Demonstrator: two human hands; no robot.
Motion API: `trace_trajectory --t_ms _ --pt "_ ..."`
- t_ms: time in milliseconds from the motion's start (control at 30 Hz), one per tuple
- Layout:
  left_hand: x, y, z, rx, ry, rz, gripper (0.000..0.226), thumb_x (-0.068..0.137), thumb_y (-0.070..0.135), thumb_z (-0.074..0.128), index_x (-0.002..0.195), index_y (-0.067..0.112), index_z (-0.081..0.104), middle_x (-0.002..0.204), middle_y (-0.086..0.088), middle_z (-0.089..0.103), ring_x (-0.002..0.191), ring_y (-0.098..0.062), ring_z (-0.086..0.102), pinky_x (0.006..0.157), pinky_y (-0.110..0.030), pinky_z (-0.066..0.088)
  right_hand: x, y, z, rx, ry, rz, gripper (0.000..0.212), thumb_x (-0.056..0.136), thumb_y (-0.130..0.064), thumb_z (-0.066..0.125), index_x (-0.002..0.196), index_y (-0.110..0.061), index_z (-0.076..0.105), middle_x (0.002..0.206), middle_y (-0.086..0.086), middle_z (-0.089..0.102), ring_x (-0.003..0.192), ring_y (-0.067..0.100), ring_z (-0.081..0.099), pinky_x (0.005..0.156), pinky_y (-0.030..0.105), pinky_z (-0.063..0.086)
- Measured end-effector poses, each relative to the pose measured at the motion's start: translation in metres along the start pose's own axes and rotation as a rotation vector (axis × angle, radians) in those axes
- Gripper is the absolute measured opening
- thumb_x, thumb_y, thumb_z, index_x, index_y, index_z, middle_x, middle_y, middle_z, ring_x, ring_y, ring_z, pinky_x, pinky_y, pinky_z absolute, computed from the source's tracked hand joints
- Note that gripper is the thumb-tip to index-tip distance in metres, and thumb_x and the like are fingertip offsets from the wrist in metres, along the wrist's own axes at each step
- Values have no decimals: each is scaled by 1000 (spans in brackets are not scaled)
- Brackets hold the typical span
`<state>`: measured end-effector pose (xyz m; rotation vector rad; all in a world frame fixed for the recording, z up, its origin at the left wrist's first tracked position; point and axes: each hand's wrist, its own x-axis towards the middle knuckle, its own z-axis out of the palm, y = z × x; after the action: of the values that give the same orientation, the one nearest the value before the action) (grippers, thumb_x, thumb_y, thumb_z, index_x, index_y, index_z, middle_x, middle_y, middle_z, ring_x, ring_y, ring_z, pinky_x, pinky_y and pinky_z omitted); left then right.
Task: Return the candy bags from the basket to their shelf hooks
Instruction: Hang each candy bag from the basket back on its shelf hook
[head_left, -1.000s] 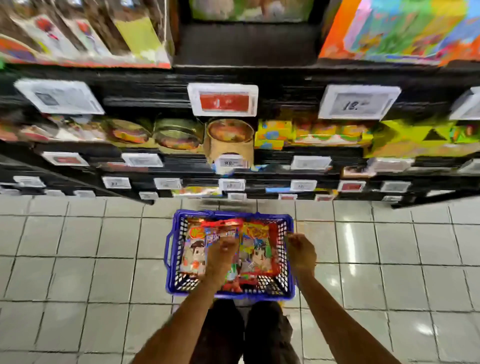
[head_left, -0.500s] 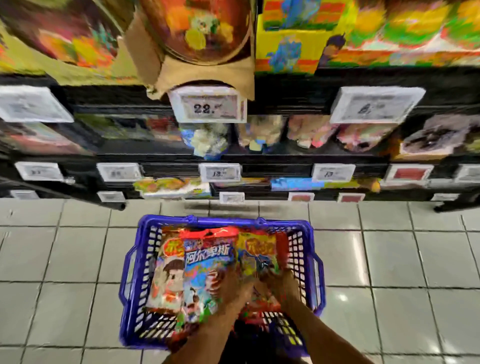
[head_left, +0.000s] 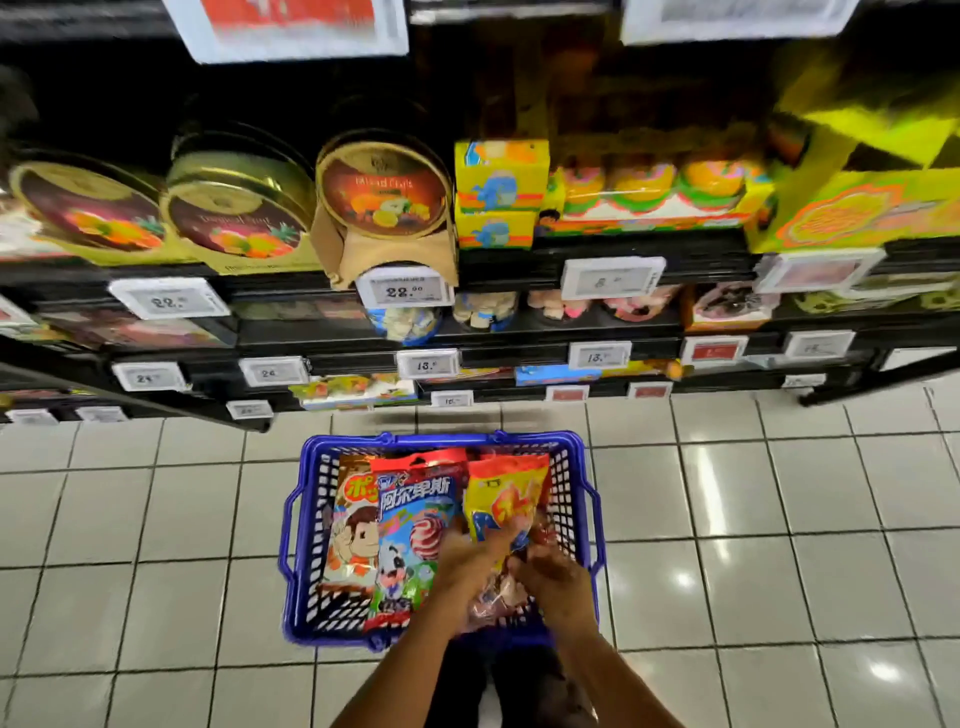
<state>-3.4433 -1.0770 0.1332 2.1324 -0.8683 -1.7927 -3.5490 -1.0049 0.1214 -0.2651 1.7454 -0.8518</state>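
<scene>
Both your hands, left (head_left: 470, 564) and right (head_left: 553, 577), are closing on a clear crinkly bag of reddish candies (head_left: 501, 592) lying in the blue plastic basket (head_left: 311, 525) on the floor. It looks light, floppy and slick; pinch its top edge.

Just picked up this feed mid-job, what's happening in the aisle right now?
A person is bent over a blue basket on the tiled floor, facing the sweets shelves. Both hands are inside it: the left hand and right hand are closing on an orange-yellow candy bag. Two more bags lie beside it. Nothing is lifted out yet.
</scene>
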Motion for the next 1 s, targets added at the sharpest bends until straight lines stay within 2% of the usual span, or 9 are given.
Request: trace_trajectory --t_ms 133,233,333,467,567,700,767,867,1000 --pt "-80 76 -31 -51 -49 100 42 67 47 82 96 21 68 85 12 73 82 -12 70 72 -24 56 -72 -69 -11 -92 -12 -136 17 67 -10 87 68 -13 70 70 -1 73 62 10 65 60 17 51" --pt "-145 133 -58 -145 -61 153 14 80 35 77 77 24 69 54 20 68 57 2 67 44 -8 47 -131 -144 -23 -112 -2 -277 14 68 -15 86 70 -21 73 76 -3 74 68 5 68 66 20 50" --pt "-213 195 -88 -182 -142 284 23 84 37 73 70 32 55 44 31 58 52 6 63 38 -14 43 -188 -236 -39 -66 178 -579 11 76 -27 79 83 -34 75 97 -15 66 95 3 64 82 18 50" --pt "-286 264 -116 -158 -212 466 29 72 47 72 54 25 67 44 19 61 45 8 60 46 -18 45 -257 -352 -53 -162 260 -1007 30 84 -26 73 101 -50 68 128 -13 53 122 2 46 101 14 36" --pt "-335 307 -129 -150 -291 606 14 61 60 71 74 56 69 65 22 71 63 7 68 48 -9 47 -299 -413 -59 -234 245 -1174 34 87 -27 69 111 -50 65 142 -10 47 135 9 39 109 17 28" --pt "-387 353 -137 -148 -347 748 65 45 75 79 79 20 72 78 6 75 74 -16 71 65 -34 54 -347 -472 -66 -295 345 -1366 28 86 -32 65 114 -35 68 139 -13 47 133 3 38 113 23 28" --pt "-411 373 -137 -164 -343 774 61 51 68 81 87 20 69 72 11 74 73 -14 73 67 -39 59 -363 -492 -70 -250 401 -1417 27 85 -28 67 111 -28 71 137 -10 50 134 8 41 113 32 31" --pt "-443 404 -126 -196 -449 879 42 58 55 78 88 25 77 81 3 78 76 -14 75 63 -25 56 -381 -516 -86 -118 414 -1481 22 85 -25 69 107 -29 73 137 -11 53 138 11 40 112 26 32" --pt "-468 443 -111 -176 -546 940 31 75 49 75 95 25 76 96 -9 77 89 -26 75 70 -29 59 -390 -554 -113 57 421 -1500 19 83 -27 69 98 -37 75 138 -17 53 139 9 37 111 22 33"
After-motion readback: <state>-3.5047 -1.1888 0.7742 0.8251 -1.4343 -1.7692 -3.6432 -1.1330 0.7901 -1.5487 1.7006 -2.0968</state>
